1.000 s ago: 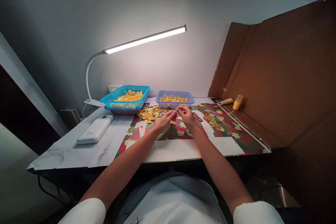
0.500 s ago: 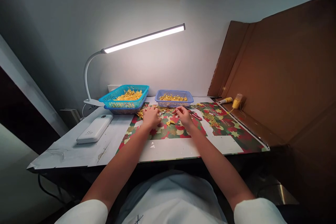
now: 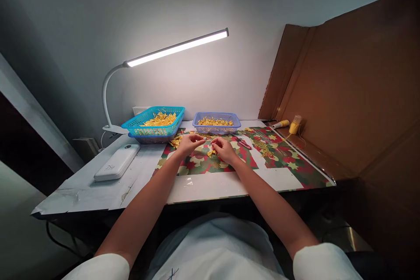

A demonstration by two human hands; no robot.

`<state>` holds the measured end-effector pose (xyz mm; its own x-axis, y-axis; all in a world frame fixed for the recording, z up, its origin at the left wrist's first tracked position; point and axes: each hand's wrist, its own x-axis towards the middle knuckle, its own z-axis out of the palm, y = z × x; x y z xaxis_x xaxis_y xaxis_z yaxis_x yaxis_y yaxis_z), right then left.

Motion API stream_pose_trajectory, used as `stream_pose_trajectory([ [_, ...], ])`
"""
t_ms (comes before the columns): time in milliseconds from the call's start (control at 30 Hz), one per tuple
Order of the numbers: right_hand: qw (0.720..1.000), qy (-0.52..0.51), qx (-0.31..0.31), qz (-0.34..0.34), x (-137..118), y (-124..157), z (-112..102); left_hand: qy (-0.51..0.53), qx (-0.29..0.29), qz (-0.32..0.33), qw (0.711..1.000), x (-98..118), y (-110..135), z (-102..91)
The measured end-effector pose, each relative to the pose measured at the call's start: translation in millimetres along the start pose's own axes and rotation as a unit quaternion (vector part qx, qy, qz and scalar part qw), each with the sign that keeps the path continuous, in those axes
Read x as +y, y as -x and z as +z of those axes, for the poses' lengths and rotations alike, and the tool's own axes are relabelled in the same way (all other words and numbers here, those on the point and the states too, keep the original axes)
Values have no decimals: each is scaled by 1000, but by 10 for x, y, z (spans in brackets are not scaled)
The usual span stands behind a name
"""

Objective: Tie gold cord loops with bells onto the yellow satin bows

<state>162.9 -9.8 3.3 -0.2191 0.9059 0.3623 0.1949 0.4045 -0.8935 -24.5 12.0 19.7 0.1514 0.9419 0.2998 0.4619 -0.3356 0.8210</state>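
Note:
My left hand (image 3: 190, 143) is closed in a pinch above the patterned sheet (image 3: 200, 167); whatever lies between its fingertips is too small to name. Close by on the right, my right hand (image 3: 223, 148) pinches too, its fingertips pointing at the left ones with a small gap between. What it holds I cannot make out. Under the right fingers lies a gold ribbon bow (image 3: 211, 153). More gold pieces (image 3: 176, 141) are heaped beside the left hand. A pair of pink-handled pliers or cutters (image 3: 243, 143) rests just right of the right hand.
Behind the hands stand a turquoise basket (image 3: 151, 130) of gold ribbon pieces and a purple basket (image 3: 216, 129) with gold strands. A white power bank (image 3: 117, 162) lies left, under a lamp (image 3: 177, 48). Gold strands (image 3: 264, 148), a yellow-capped bottle (image 3: 295, 125) and a cardboard wall (image 3: 348, 87) are right.
My left hand has turned, and its fingers now point right in a pinch. My right hand has moved slightly left and down, bringing the fingertips of both hands nearer.

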Motion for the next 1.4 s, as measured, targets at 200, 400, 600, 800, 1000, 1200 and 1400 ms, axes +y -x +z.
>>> stream_pose_trajectory([
  [200, 997, 2, 19, -77, -21, 14, 39, 318, -81, -70, 942, 6, -7, 123],
  [400, 996, -1, 33, -81, -63, 29, 32, 315, -122, -78, 938, -26, -10, 134],
  [600, 996, -8, 42, -77, -80, 35, 33, 264, -104, -65, 957, 6, 4, 150],
  [800, 997, -33, 42, -48, -59, 23, 31, 204, -38, -10, 978, 82, 50, 161],
  [1000, 997, -53, 34, -34, -55, 16, 20, 197, -28, 50, 979, 93, 53, 154],
  [1200, 997, -77, 22, -12, -19, 3, 28, 168, -32, 104, 980, 94, 48, 146],
  [1400, 998, -19, 55, -21, -2, -3, 12, 128, -21, 126, 984, 129, 58, 159],
])
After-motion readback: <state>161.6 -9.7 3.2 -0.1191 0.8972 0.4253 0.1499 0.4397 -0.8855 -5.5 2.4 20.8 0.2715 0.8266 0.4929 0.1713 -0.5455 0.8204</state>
